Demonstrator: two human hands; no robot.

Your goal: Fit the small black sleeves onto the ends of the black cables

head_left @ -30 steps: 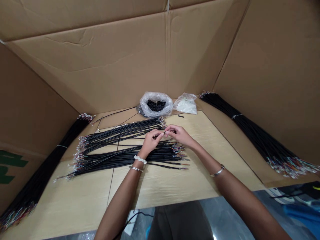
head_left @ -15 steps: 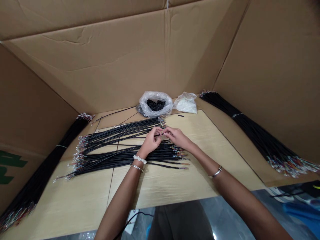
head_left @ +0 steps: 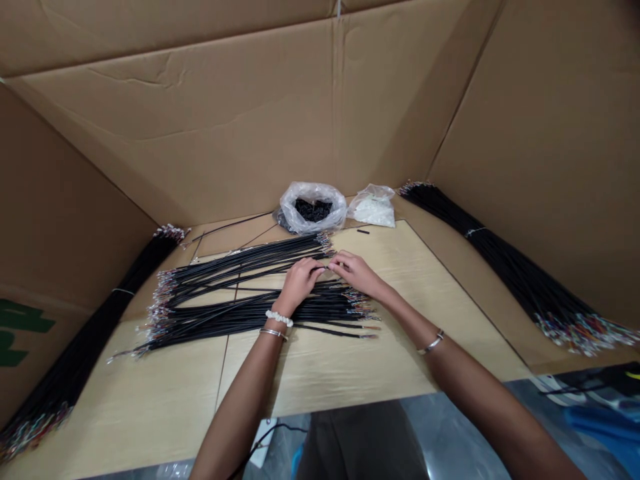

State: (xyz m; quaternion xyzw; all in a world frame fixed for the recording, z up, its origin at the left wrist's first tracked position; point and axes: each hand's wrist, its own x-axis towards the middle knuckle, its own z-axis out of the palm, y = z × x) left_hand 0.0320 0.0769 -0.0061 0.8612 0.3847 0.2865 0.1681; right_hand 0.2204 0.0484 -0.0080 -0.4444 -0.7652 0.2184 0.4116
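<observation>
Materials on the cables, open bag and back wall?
Cables: matte black jackets, probably plastic or rubber, going by the dull, even surface; the thin multicoloured wire ends suggest insulated conductors inside.
Open bag: thin clear plastic film, by its see-through, crinkled, shiny sides.
Back wall: likely cardboard, matte brown with creases and fold lines.

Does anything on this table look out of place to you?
Two small things: one short black piece lies alone on the table, outside the open plastic bag of black pieces, and a thin dark strand lies apart behind the laid-out cables. I notice no obvious damage.
</observation>
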